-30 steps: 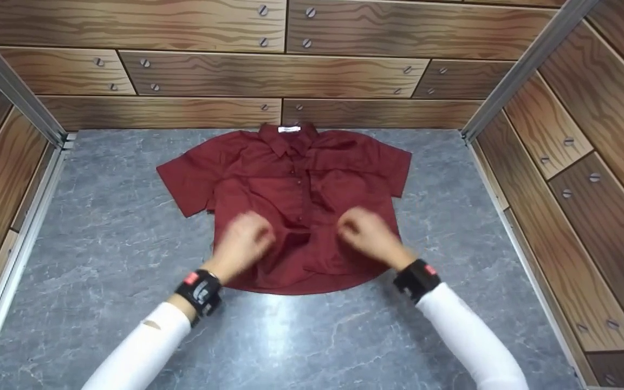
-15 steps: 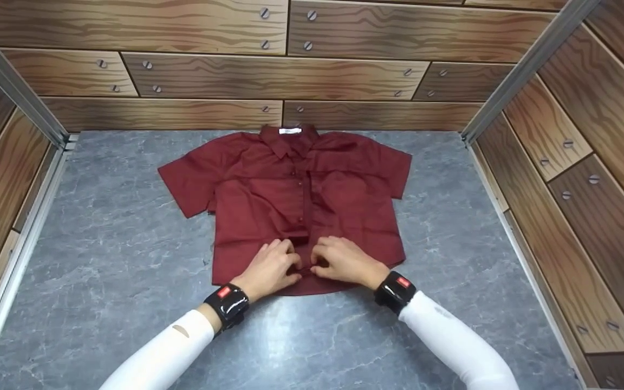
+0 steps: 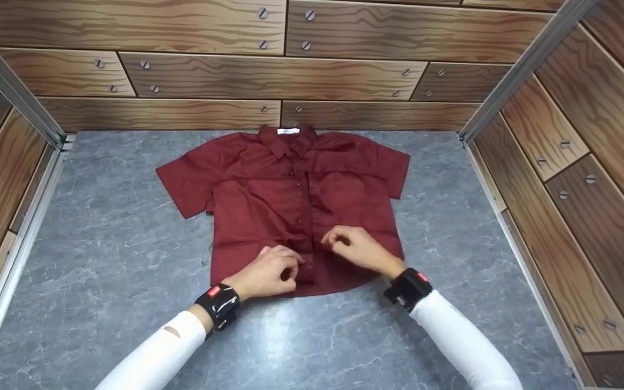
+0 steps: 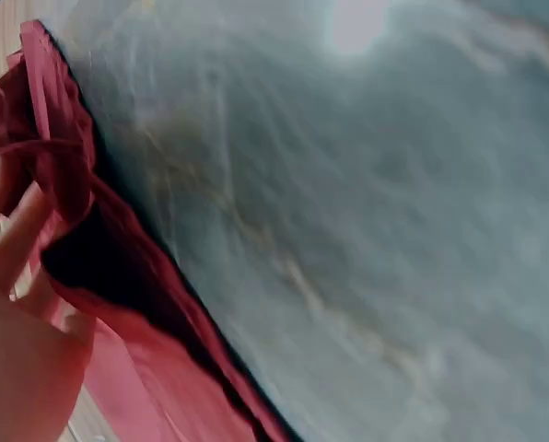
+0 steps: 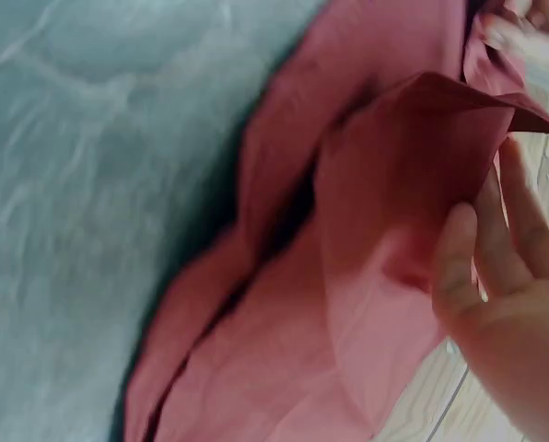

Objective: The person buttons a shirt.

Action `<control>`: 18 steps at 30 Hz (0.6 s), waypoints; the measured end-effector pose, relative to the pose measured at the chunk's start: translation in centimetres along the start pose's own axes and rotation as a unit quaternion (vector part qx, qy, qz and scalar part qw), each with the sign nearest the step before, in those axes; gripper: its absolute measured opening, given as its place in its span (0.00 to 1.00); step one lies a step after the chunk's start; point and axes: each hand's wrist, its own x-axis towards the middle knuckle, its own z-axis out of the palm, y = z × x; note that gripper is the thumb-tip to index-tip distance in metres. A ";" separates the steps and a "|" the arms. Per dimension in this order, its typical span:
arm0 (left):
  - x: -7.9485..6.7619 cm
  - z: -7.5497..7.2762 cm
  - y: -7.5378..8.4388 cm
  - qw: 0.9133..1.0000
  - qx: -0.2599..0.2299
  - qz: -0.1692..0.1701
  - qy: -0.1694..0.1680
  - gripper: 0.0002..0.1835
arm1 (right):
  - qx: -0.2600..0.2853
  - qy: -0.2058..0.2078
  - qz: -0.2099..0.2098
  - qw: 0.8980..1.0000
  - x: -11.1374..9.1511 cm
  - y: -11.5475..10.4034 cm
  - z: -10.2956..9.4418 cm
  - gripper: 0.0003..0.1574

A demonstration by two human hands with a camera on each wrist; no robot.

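A dark red short-sleeved button shirt (image 3: 350, 189) lies front up, its collar at the far side and its curved hem toward me. My left hand (image 3: 266, 273) pinches the front opening edge near the hem; in the left wrist view the cloth bunches at the fingers (image 4: 17, 244). Higher on the other front panel, my right hand (image 3: 363, 252) pinches that panel's edge. In the right wrist view the raised cloth (image 5: 431, 138) runs up to the fingertips, standing off the layer beneath. The left fingertips are partly cut off in the left wrist view.
The shirt is spread on a grey marbled tabletop (image 3: 117, 260). Wood-patterned panels stand at the back (image 3: 268, 73), left and right, with metal rails along the corners. A white label (image 3: 288, 131) shows inside the collar.
Both hands came down toward the hem and met at the middle of the front. Since then the right hand has moved up and right, while the left shifted slightly left.
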 end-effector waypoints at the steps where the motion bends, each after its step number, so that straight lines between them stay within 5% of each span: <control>1: -0.1 -0.1 -0.1 1.000 -0.011 0.000 -0.011 0.07 | 0.020 -0.001 0.011 1.000 -0.1 0.0 -0.3 0.06; 10: -0.3 -0.6 -0.2 0.997 -0.051 0.005 -0.059 0.06 | 0.140 -0.024 0.036 0.989 -1.2 -0.2 -1.0 0.05; 14: -0.2 -0.6 -0.3 0.997 -0.051 0.004 -0.062 0.06 | 0.128 -0.085 0.011 0.988 -1.6 -0.7 -0.8 0.04; 18: -0.2 -0.6 -0.2 0.997 -0.044 0.000 -0.063 0.04 | 0.055 -0.152 -0.029 0.986 -1.5 -0.8 -0.1 0.06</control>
